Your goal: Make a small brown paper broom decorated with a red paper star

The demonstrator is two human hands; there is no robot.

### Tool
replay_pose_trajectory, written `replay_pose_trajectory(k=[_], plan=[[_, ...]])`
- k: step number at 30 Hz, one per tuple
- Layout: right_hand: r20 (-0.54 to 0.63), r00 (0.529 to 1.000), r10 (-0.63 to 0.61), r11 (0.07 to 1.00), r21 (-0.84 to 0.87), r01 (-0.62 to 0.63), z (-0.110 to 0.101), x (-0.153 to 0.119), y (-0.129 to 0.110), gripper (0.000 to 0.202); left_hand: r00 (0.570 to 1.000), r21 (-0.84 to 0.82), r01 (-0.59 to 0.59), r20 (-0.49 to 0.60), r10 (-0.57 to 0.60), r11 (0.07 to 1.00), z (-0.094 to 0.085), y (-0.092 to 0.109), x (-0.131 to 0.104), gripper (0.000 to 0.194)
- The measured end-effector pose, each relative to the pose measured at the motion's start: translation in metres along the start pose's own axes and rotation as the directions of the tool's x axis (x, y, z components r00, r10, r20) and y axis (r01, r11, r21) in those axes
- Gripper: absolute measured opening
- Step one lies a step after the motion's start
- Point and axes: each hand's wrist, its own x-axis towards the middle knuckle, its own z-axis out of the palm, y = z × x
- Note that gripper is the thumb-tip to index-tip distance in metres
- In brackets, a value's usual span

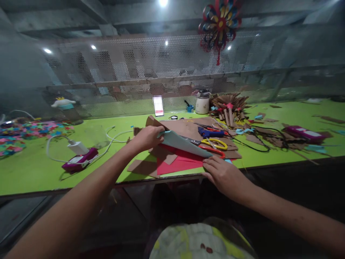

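A light blue sheet of paper is tilted up over the table, its left end pinched by my left hand. My right hand lies at the sheet's lower right end with its fingers outstretched, touching the paper there. Beneath it lies red paper with brown cardboard pieces beside it at the table's front edge. Just behind the blue sheet are scissors with orange handles and another pair with yellow handles. A blue glue gun rests behind those.
Purple power strips sit left and right, with cables around them. Colourful paper stars are piled at far left. At the back stand a phone, a white jug and a brown paper craft. Cardboard scraps litter the right side.
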Motion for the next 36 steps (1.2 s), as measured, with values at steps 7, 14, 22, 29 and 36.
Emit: replay_pose_trajectory(k=[7, 14, 22, 29, 36], plan=[[0.146, 0.988, 0.041, 0.985, -0.172, -0.016, -0.015, 0.022, 0.012, 0.015, 1.000, -0.053, 0.027, -0.013, -0.028, 0.998, -0.002, 0.002, 0.000, 0.022], [0.315, 0.942, 0.113, 0.950, -0.313, -0.009, -0.020, 0.039, -0.004, 0.020, 1.000, -0.081, 0.007, -0.022, -0.009, 0.997, 0.002, -0.001, 0.003, 0.023], [0.190, 0.957, 0.219, 0.954, -0.247, -0.169, -0.013, 0.031, 0.006, 0.020, 0.998, -0.074, 0.001, -0.056, -0.005, 0.997, 0.001, 0.000, 0.002, 0.021], [0.118, 0.991, -0.064, 0.998, -0.010, 0.066, -0.003, 0.040, -0.009, 0.014, 0.999, -0.108, -0.012, -0.053, 0.007, 0.994, 0.000, -0.002, 0.003, 0.022], [0.093, 0.995, -0.037, 0.977, 0.212, 0.017, 0.025, 0.085, -0.044, 0.026, 0.999, -0.159, -0.001, -0.050, -0.007, 0.987, -0.004, 0.001, -0.001, 0.020]])
